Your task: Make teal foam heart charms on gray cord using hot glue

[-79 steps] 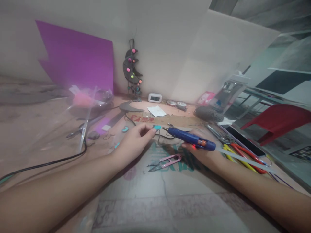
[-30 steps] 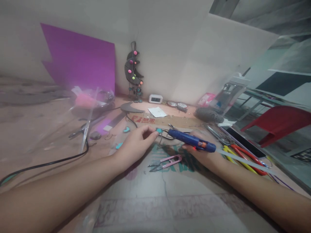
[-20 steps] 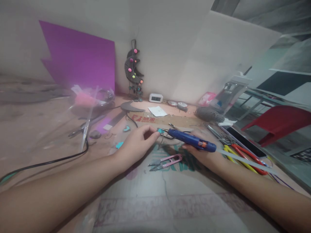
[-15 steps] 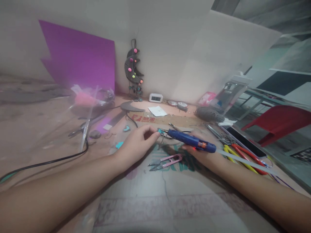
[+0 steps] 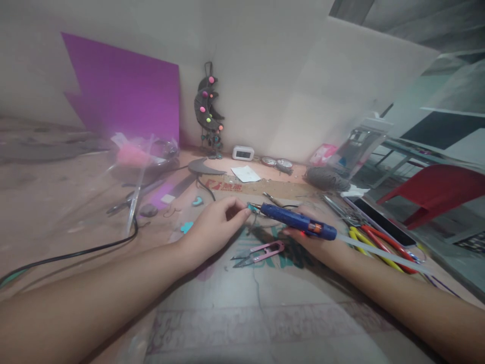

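Between the thumb and forefinger of my left hand (image 5: 222,220) is a small teal piece (image 5: 253,207), with a thin grey cord trailing under it. My right hand (image 5: 308,240) is wrapped round a blue hot glue gun (image 5: 295,220), a clear glue stick (image 5: 379,249) jutting from its rear. The metal nozzle is at the teal piece; whether it touches, I cannot tell. Below the hands, pink thread snips (image 5: 259,254) lie on the work surface. Left of my left hand rest a teal cut-out (image 5: 186,227) and another small teal piece (image 5: 197,201).
Yellow-handled pliers (image 5: 375,247), red-handled pliers (image 5: 390,247) and a phone (image 5: 379,220) lie at the right. Grey yarn (image 5: 328,178) sits behind them. A white clock (image 5: 243,153) and a decorated grey moon (image 5: 206,106) are at the wall. A black cable (image 5: 76,255) crosses the left side.
The glue gun has shifted very slightly left, and the teal piece has turned a little at its nozzle. Both hands otherwise keep nearly the same place.
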Available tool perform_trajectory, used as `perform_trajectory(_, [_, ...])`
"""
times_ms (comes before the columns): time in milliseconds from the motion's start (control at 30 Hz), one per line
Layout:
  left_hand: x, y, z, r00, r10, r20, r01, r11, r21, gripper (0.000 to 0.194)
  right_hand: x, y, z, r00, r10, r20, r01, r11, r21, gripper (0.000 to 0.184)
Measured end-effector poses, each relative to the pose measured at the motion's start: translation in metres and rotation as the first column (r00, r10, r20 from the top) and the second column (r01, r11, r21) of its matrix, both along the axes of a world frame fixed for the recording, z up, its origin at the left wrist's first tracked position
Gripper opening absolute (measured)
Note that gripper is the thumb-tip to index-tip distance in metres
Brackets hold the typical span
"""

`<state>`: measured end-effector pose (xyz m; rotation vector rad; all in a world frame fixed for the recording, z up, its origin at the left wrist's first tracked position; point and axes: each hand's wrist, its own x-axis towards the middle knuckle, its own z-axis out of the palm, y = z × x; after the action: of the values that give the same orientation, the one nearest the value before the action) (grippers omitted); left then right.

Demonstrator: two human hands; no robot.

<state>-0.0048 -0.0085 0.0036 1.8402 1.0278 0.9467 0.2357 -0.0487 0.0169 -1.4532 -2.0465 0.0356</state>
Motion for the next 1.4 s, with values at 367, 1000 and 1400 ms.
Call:
perform_trajectory(367, [-0.001, 0.001, -0.001, 1.0, -0.001, -0.012, 0.001, 1.0, 0.006, 0.02, 0.003, -0.003, -0.002, 0.991, 0.132, -0.005, -0.131, 0.985, 0.111, 0.022])
perform_trajectory(1000, [0.001, 0.004, -0.003, 0.997, 0.017, 0.074, -0.013, 0.999, -0.052, 0.025, 0.015, 0.022, 0.053, 0.866, -0.25, -0.432, 0.265, 0.964, -0.027, 0.034])
perform_trajectory(1400, [0.001, 0.006, -0.005, 0.996, 0.012, 0.093, -0.006, 0.998, -0.069, 0.027, 0.007, 0.157, 0.02, 0.942, -0.3, -0.147, 0.259, 0.934, -0.248, 0.037])
